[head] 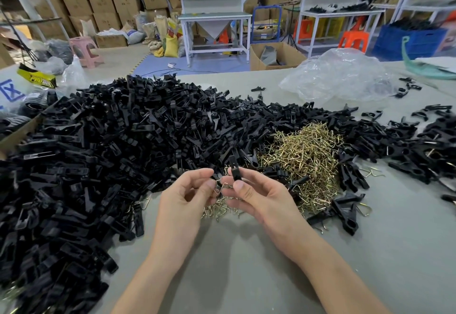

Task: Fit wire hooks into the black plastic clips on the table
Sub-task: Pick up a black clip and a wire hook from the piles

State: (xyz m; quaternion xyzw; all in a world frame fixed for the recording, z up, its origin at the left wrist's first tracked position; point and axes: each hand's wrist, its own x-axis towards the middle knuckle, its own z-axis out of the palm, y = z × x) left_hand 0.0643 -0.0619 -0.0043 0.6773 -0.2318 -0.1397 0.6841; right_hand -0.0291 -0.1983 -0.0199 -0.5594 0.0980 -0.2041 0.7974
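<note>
Held over bench [246, 276]: wire hook [219, 187], black clip [236, 170].
left grip [187, 196] pinches the hook, right grip [257, 196] pinches the clip; yellow label [40, 80] far left unreadable.

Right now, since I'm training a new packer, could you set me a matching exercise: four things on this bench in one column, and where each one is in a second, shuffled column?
Things:
1. single black clip
2. single wire hook
3. heap of brass-coloured hooks
4. clear plastic bag

Places:
A. on the far right part of the table
B. pinched by the left hand
C. lying on the table just beyond the right hand
D. pinched by the right hand

Pairs: 1-D, 2-B, 3-C, 4-A.
</note>
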